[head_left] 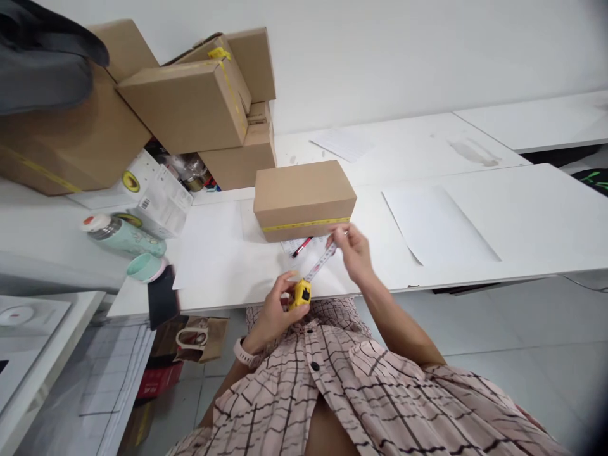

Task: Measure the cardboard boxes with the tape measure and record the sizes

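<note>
My left hand (278, 309) is closed around the yellow case of a tape measure (303, 292) at the near edge of the white table (475, 221). My right hand (352, 249) pinches the end of the pulled-out tape blade (321, 263), just in front of a small closed cardboard box (304, 196) sealed with yellow tape. A red and black pen (302, 247) lies on a sheet of paper between the box and my hands.
Several larger cardboard boxes (190, 101) are stacked at the back left. A mint green flask (124, 234), its cap (145, 267), a white carton (161, 201) and a black phone (162, 296) sit at the left. A blank paper sheet (437, 225) lies to the right.
</note>
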